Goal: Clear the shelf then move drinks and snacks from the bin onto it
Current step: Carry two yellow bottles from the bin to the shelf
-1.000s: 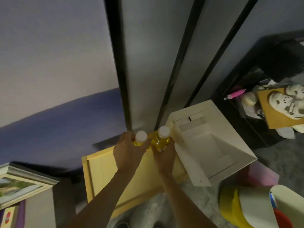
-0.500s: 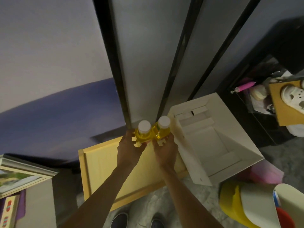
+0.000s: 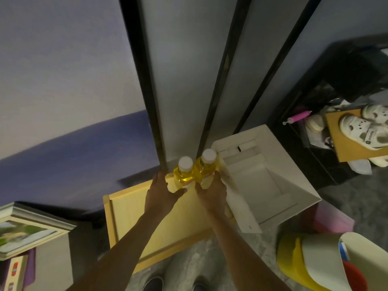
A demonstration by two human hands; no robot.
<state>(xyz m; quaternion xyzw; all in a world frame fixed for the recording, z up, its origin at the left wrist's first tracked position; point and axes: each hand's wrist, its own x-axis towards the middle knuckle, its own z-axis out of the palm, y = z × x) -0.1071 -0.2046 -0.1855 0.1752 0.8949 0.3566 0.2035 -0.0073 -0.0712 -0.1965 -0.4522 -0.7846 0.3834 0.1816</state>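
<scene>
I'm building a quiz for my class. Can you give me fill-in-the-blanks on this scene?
The left hand grips the left bottle, the right hand the right bottle; both hold ___ liquid. Both caps are ___. The white bin stands to the ___ of the wooden shelf.
Missing: yellow; white; right.

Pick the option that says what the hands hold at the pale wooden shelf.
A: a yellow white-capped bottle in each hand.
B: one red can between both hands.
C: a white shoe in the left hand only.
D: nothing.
A: the left hand grips the left yellow plastic bottle with a white cap and the right hand grips the right yellow bottle, side by side.
</scene>
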